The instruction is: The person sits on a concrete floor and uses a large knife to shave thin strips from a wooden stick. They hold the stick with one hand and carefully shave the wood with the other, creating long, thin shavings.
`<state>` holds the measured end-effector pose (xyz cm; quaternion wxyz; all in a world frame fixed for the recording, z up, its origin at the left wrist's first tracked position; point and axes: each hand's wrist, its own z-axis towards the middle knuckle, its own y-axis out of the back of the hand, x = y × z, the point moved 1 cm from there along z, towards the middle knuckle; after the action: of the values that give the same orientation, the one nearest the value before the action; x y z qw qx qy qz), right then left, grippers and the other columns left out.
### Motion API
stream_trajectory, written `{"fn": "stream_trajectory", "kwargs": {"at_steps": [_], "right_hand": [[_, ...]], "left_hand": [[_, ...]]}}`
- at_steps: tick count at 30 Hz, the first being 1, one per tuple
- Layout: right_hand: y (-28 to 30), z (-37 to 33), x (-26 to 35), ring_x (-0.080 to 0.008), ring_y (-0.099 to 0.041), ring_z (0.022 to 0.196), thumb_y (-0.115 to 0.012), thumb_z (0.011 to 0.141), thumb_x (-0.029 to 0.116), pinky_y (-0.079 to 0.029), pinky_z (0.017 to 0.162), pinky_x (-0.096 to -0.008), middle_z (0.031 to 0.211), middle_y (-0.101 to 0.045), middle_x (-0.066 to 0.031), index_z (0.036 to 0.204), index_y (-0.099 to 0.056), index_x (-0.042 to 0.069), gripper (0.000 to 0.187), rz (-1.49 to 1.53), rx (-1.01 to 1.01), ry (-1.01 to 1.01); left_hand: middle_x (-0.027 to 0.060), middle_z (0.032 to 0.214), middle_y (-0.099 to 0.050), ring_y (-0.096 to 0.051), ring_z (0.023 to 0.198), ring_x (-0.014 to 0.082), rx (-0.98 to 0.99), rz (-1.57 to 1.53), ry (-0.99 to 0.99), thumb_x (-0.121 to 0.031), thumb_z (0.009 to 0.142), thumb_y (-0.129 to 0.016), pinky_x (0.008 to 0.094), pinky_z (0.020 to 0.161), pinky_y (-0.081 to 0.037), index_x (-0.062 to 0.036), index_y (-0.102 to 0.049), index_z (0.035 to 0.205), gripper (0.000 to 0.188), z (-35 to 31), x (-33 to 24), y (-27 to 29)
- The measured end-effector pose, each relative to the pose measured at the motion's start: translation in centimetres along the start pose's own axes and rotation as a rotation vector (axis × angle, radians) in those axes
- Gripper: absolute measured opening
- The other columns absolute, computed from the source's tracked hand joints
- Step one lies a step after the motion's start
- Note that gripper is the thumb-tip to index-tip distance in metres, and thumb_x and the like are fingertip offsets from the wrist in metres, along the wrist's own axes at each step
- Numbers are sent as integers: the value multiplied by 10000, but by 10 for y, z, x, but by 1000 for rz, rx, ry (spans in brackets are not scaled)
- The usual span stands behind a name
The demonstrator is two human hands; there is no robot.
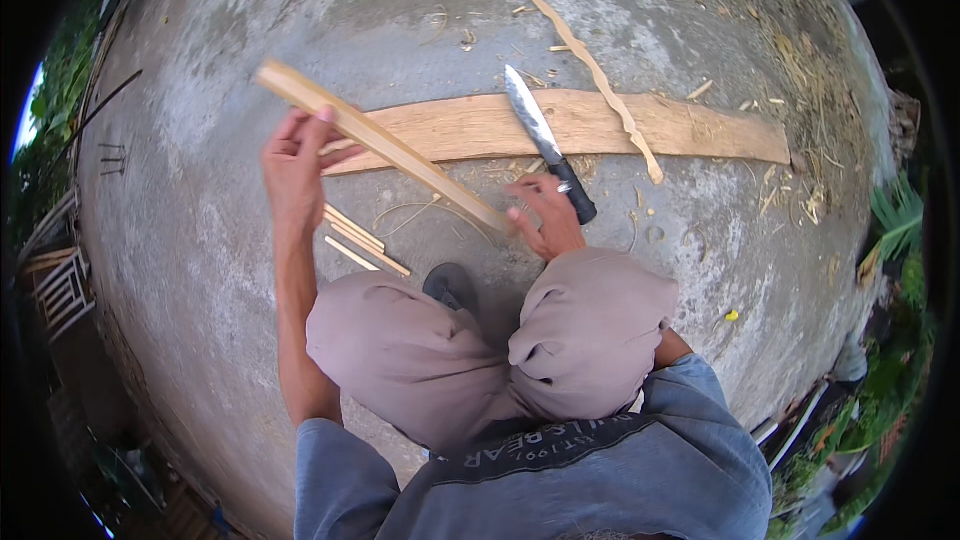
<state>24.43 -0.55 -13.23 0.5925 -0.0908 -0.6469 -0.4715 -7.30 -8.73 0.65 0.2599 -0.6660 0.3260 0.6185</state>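
Note:
A long, pale strip of wood [410, 162], perhaps bamboo, slants from the upper left down toward my knees. My left hand [300, 145] is closed on its upper part, thumb on top. My right hand [548, 218] is by the strip's lower end, its fingers apart and curved; whether a fingertip touches the end I cannot make out. Just beyond that hand lies a knife [535, 120] with a black handle, its blade across a flat wooden plank [455, 127]. A thin wavy wooden stick [600, 80] also crosses the plank, farther right.
Several thin sticks [355, 237] lie on the concrete floor [220, 240] near my left knee. Shavings and chips [815, 202] are scattered around the plank, mostly at its right. My shoe [450, 285] shows between my knees. Plants [900, 225] border the right edge.

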Motion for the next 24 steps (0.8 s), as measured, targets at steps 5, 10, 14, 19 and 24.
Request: {"fn": "stream_trajectory", "kwargs": {"at_steps": [5,10,14,19,24], "right_hand": [[24,-14,-55,-392,-590,1004,-763,869,273,-494,866,-459,1156,-540,-211,1345,-555,81,554,-557,-202,-283],[18,-45,-104,-424,-589,1002,-776,842,300,-503,855,-491,1185,-522,-236,1420,-453,60,705,-422,84,-465],[37,-25,-101,-392,-617,927,-754,847,312,-507,827,-456,1053,-588,-228,1323,-519,-4,618,-173,38,-463],[118,51,-66,-175,-576,668,-755,888,418,-478,631,-331,833,-638,-97,1236,-586,-13,580,80,280,-734],[212,126,43,-100,-570,674,-778,889,360,-455,618,-272,849,-620,-45,1343,-532,15,621,167,153,-597]], "left_hand": [[253,1203,-683,-724,1028,304,-145,208,-208,-171,1043,-549,388,758,-660,37,-529,1255,297,28,-62,-14],[237,1246,-666,-692,1119,335,-70,279,-371,-124,1063,-454,396,813,-656,48,-440,1381,362,55,-64,-33],[174,1201,-674,-677,1139,291,13,342,-376,-154,1071,-462,409,867,-642,-6,-398,1477,437,75,-79,-42],[110,1177,-671,-662,1120,201,104,384,-223,-231,1034,-595,382,942,-608,-76,-445,1508,521,89,-61,-64],[85,1096,-700,-698,1015,190,17,430,-144,-212,965,-703,365,912,-599,-127,-552,1457,522,72,-98,-80]]}}
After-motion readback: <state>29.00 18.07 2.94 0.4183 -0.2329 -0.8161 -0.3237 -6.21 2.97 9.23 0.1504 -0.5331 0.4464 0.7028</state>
